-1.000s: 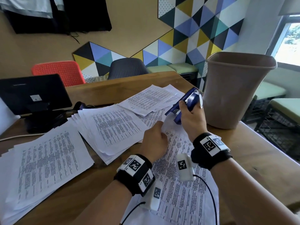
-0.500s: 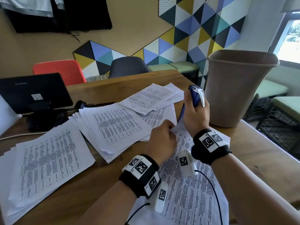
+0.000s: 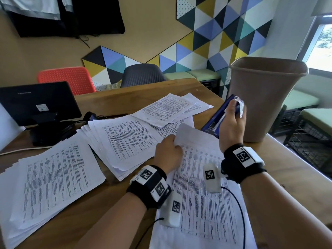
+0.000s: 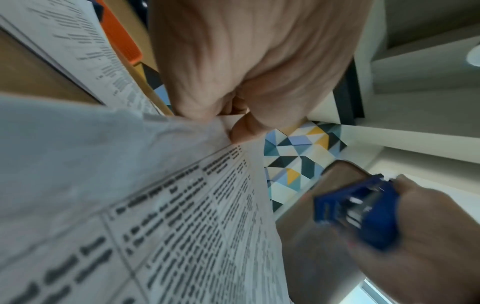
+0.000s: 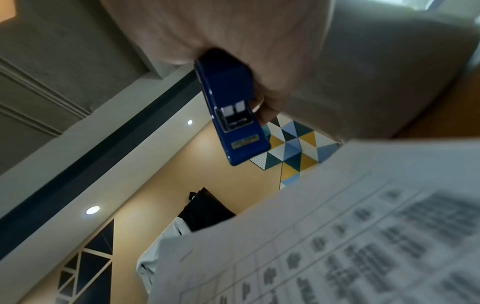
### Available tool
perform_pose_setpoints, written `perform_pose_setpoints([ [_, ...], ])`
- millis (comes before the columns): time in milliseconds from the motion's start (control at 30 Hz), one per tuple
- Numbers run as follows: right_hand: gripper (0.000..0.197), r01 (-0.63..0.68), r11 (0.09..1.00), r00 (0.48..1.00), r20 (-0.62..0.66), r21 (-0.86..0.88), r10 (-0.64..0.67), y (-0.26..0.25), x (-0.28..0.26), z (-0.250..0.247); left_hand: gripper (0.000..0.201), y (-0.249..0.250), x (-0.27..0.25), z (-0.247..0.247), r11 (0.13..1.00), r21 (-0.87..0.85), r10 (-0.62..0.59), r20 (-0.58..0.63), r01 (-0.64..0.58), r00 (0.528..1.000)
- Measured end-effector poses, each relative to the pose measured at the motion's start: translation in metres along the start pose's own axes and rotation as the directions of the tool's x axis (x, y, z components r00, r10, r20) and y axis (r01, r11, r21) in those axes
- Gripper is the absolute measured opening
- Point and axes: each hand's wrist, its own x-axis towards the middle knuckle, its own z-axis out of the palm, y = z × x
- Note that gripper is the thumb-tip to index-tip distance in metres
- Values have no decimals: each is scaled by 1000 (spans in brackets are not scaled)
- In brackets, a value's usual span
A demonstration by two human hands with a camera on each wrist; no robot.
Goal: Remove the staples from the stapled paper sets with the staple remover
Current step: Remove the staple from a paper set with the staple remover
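A printed paper set (image 3: pixel 203 191) lies on the wooden table in front of me. My left hand (image 3: pixel 168 153) pinches its far left corner (image 4: pixel 218 131) between thumb and fingers, and the top sheet curls up there. My right hand (image 3: pixel 231 126) holds a blue stapler-shaped staple remover (image 3: pixel 218 119) in the air to the right of that corner, close to the bin. The tool (image 5: pixel 233 115) sticks out of my fist with its metal end showing (image 4: pixel 361 207). I cannot see a staple in any view.
A tall brown waste bin (image 3: pixel 265 97) stands on the table just right of my right hand. Loose printed stacks (image 3: pixel 53 177) (image 3: pixel 125 141) (image 3: pixel 172 110) cover the left and middle. A black monitor (image 3: pixel 36 103) stands at the far left. The table edge runs along the right.
My right hand has lifted the blue tool off the paper corner and swung it right toward the bin. My left hand keeps its pinch on the corner, which has lifted.
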Motion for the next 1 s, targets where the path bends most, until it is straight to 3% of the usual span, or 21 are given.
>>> perform_pose_setpoints([
  [67,65,-23,999,1000,-5,-47,23,0,4,-10,17,-9,6,-7,996,-72,-61,-42,58,997],
  [100,65,-5,997,1000,-4,-79,5,-2,4,-14,18,-13,9,-10,990,-117,-87,-63,80,994],
  [200,40,121,956,993,36,-267,-115,-17,0,-25,18,-22,14,-18,974,-188,-146,-98,126,984],
  [267,46,99,851,990,135,-517,-33,-22,9,-31,18,-25,17,-21,971,-194,-164,-107,141,981],
  [333,53,-7,581,932,204,-814,298,-16,23,-39,18,-28,18,-25,967,-206,-175,-116,149,978],
  [400,60,117,220,826,218,-969,521,1,34,-51,19,-30,19,-30,964,-211,-191,-118,163,974],
  [433,58,199,87,811,214,-976,544,11,39,-57,19,-32,20,-31,962,-219,-193,-118,164,974],
  [500,51,269,-18,812,217,-963,542,25,42,-65,21,-36,23,-35,960,-232,-191,-119,160,974],
  [667,35,306,-12,800,250,-952,545,27,35,-68,26,-39,29,-38,944,-298,-198,-162,143,967],
  [800,28,321,-14,811,267,-947,520,29,38,-67,24,-38,39,-45,926,-363,-210,-275,101,938],
  [900,28,314,13,818,277,-949,503,31,39,-65,24,-35,54,-55,879,-476,-252,-412,30,876],
  [1000,27,283,35,818,260,-958,513,32,39,-61,23,-33,74,-71,753,-657,-426,-481,6,767],
])
